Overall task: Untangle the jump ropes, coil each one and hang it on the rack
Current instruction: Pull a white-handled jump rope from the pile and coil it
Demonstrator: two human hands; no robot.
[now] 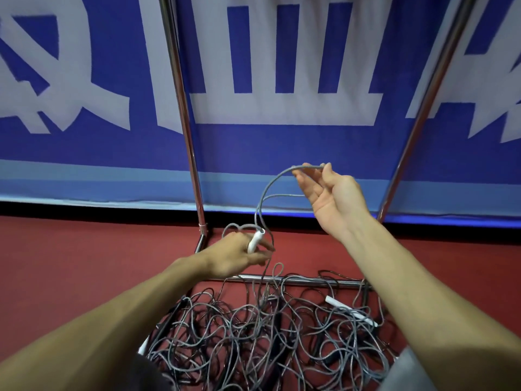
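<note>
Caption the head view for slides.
Left hand grips a white handle, right hand pinches a grey rope above the tangled pile.

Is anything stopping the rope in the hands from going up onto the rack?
Yes. The rope, pinched by the right hand with its handle in the left hand, runs down into the tangled pile on the floor. The top of the rack is out of view.

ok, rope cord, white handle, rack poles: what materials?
Rope cord: grey, matte, holds springy loops; likely PVC or coated cable, can't tell which. White handle: smooth, slight sheen, probably plastic. Rack poles: mirror-like highlights, looks like chromed or polished steel tube.
</note>
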